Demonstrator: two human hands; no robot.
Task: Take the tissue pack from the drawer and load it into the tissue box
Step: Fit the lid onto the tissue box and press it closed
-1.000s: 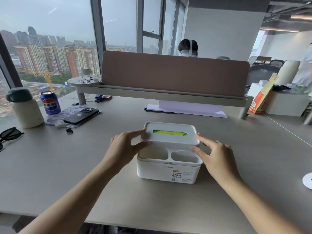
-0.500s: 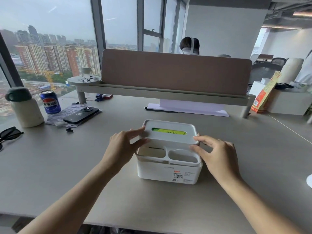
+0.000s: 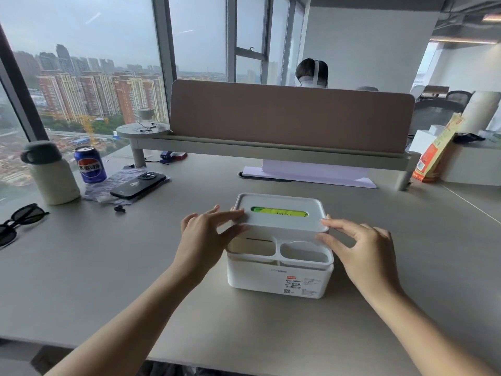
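A white box [image 3: 279, 275] stands on the desk [image 3: 108, 267] at centre, its lid [image 3: 280, 213] seated over the rear half. Through the lid's slot shows the green pack [image 3: 279, 213], already inside the box. Two open compartments lie in the front half, toward 6 o'clock.

The left hand [image 3: 206, 237] is at the lid's 9 o'clock end, fingers slightly spread: fingertips [image 3: 238, 213] lie on the lid's top edge and the thumb presses below its rim, pinching that corner. The right hand [image 3: 363, 248] is at the 3 o'clock end, fingers loosely together, tips touching the lid's edge and the box rim.

Toward 10 o'clock lie a phone [image 3: 138, 181], a can [image 3: 90, 164] and a flask [image 3: 50, 172]; sunglasses [image 3: 19, 221] sit at 9 o'clock. A divider [image 3: 290, 118] spans 12 o'clock.
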